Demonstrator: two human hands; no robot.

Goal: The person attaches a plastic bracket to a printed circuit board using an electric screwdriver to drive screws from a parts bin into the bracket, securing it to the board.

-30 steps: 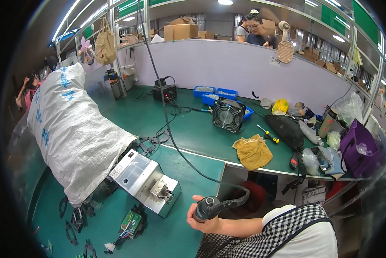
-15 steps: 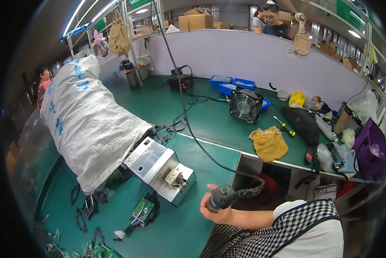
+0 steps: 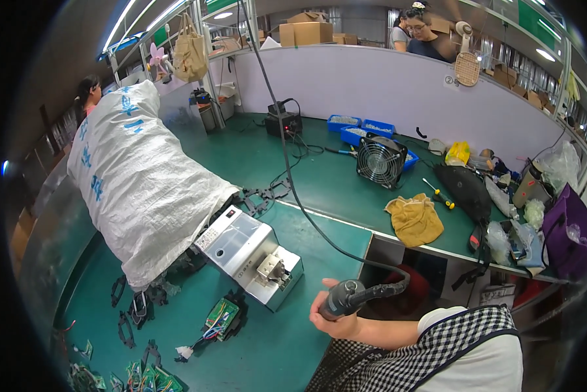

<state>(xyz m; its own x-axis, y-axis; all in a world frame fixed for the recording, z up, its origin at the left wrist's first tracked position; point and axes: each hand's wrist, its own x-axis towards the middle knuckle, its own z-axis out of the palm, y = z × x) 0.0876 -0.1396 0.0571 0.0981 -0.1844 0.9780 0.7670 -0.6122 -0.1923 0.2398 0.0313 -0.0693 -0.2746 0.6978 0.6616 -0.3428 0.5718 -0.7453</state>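
your right hand (image 3: 333, 317) is wrapped around a black corded power tool (image 3: 344, 299), grip closed tight on its barrel, held just past the near right edge of the green bench (image 3: 287, 346). the tool's black cable (image 3: 287, 170) loops right from the handle, then climbs up and away across the bench toward the ceiling. your left hand is out of view, so you cannot tell its grip.

just left of the tool sits a silver box machine (image 3: 248, 255), close to the bench's right edge. behind it lies a big white woven sack (image 3: 136, 176), taking up most of the left side. the near bench surface between the machine and your hand is open green mat. small green circuit boards (image 3: 220, 315) lie in front of the machine, more at the near left corner.

across a gap, the far bench holds a black fan (image 3: 380, 160), blue bins (image 3: 362, 127), a yellow cloth (image 3: 414, 219) near its front edge, and a purple bag (image 3: 571, 232) at far right.

compared with half a second ago, the view has shifted: the sack and machine sit further right and lower, and your hand with the tool appears nearer the machine.
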